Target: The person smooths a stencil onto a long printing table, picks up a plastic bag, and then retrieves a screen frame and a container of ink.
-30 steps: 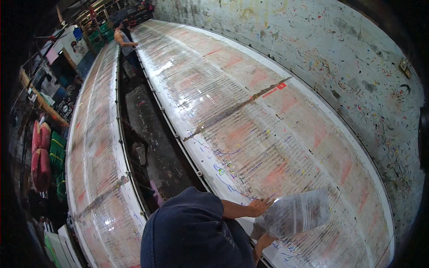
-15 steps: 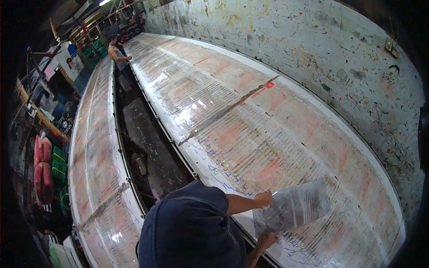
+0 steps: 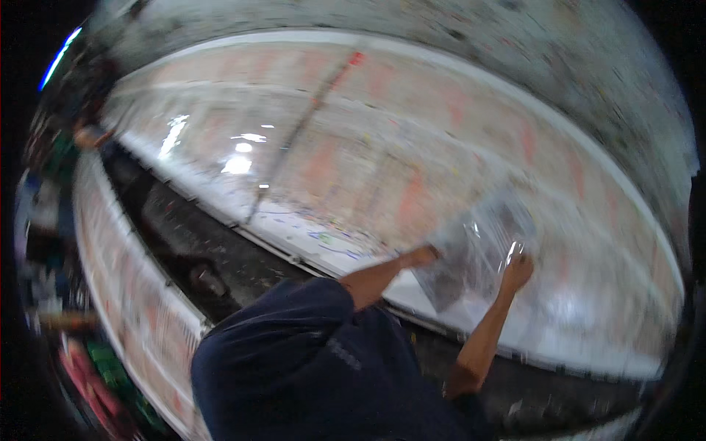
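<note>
A clear plastic sheet (image 3: 478, 246), greyish with shiny creases, is spread between my two hands above the long printing table (image 3: 412, 169). At the sheet's left edge is my left hand (image 3: 424, 256), its fingers closed on it. My right hand (image 3: 517, 272) pinches the sheet's right side, where the plastic glints. Motion blurs both hands and the sheet, and I cannot tell whether its far part touches the tabletop.
Along the far side runs a paint-spattered wall (image 3: 581, 81). A dark aisle (image 3: 213, 228) separates this table from a second long table (image 3: 121, 279). A person (image 3: 92, 137) stands at the aisle's far end. Red bundles (image 3: 88, 382) and green crates (image 3: 114, 375) lie at lower left.
My view has swung round. My right hand has moved from the sheet's near edge to its right side, and the sheet now looks creased and more lifted. My left hand still grips it.
</note>
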Tool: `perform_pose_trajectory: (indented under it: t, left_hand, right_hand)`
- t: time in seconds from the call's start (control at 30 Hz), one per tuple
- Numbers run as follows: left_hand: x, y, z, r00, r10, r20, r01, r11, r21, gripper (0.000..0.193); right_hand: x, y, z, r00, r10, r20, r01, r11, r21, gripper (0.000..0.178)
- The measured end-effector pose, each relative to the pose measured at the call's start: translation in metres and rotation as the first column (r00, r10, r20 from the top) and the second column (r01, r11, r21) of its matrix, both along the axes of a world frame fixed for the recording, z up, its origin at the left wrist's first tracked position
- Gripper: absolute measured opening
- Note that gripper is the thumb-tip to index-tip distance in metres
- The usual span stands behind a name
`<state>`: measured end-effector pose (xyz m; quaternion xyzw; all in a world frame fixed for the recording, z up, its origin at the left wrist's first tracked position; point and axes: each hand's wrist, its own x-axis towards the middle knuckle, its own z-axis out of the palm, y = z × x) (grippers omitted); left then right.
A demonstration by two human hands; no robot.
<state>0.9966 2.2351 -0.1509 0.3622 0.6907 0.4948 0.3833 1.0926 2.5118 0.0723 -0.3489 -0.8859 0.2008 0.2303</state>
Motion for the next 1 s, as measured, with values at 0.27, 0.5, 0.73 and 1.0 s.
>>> perform_pose_trajectory:
  t: [0.27,0.5,0.73,1.0]
  left_hand:
    - [-0.002,0.002,0.062,0.847,0.198,0.493,-0.083,0.966,-0.244,0.086]
    - [-0.085,-0.080,0.215,0.258,-0.123,0.958,-0.251,0.949,0.189,0.111]
    - [-0.195,-0.204,0.188,0.902,0.349,0.255,-0.331,0.937,-0.111,0.042]
    - [-0.202,-0.370,0.098,0.755,0.552,0.354,-0.545,0.828,-0.131,0.022]
  right_hand:
    - [-0.076,-0.025,0.302,0.986,-0.126,-0.111,0.165,0.859,0.484,0.020]
    - [-0.108,-0.225,0.236,0.985,0.133,-0.109,-0.075,0.903,0.424,0.018]
    - [-0.117,-0.387,0.010,0.895,0.445,0.039,-0.440,0.893,-0.100,0.031]
    - [-0.071,-0.455,-0.088,0.952,-0.031,0.304,0.298,0.308,-0.903,0.036]
